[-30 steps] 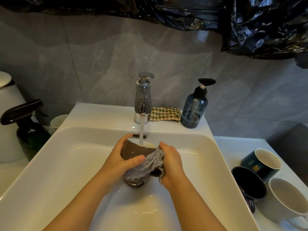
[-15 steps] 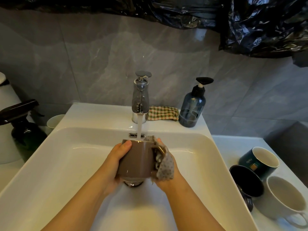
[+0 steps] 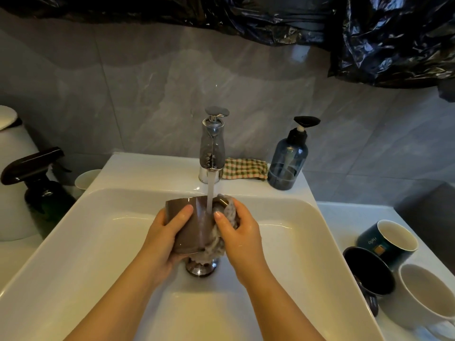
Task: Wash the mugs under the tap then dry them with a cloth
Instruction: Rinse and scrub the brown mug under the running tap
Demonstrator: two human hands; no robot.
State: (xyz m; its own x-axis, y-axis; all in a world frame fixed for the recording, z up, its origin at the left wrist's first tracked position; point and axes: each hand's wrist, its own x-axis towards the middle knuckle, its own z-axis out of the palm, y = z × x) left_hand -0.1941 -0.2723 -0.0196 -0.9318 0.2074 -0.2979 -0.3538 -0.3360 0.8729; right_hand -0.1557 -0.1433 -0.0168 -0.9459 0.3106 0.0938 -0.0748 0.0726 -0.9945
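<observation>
The left hand (image 3: 162, 239) is gripping the mug (image 3: 192, 230) over the middle of the sink (image 3: 98, 230), directly above the drain. Its fingers (image 3: 182, 211) are curling round the mug's left wall and under its base. The mug is standing close to upright with its wider end up, leaning a little away from the camera. The stream (image 3: 210, 190) from the tap (image 3: 213, 143) is striking its right shoulder rather than falling inside.

The right hand (image 3: 240, 232) is pressing a grey scrubber (image 3: 216, 239) against the mug's right side, fingers (image 3: 221, 217) closing round it. The handle seems to be lying under that scrubber, but I cannot tell for sure.

So the scrubbing hand is working on the mug's right, and the holding hand is on its left. The likely next step, rinsing the inside, is going to depend on shifting the mouth rightward under the stream.

Three other mugs (image 3: 386, 239) are waiting at the right edge of the counter (image 3: 344, 217). A checked cloth (image 3: 243, 168) is lying on the sink's back ledge just right of the tap, nearer the right hand.
</observation>
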